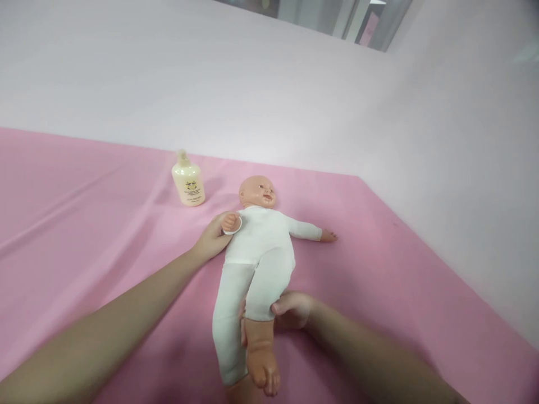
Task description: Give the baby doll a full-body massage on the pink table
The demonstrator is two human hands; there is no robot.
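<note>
A baby doll (261, 238) in a white long-sleeved top and trousers lies on its back on a pink cloth, its head at the far end. At its side, on my left, my left hand (214, 237) is closed about the doll's bent arm, just by the small doll hand and white cuff; most of my fingers are hidden behind them. My right hand (293, 310) is wrapped round the doll's lower leg from beneath, thumb on the trouser cuff and fingertips showing between the legs. That leg's bare foot (263, 365) is raised toward me. The other leg lies straight.
A cream-coloured pump bottle (188, 182) with a printed label stands upright left of the doll's head. The pink cloth (105, 224) covers the table and has some creases. White walls (210, 84) rise behind and on the right, with a window (320, 19) at the top.
</note>
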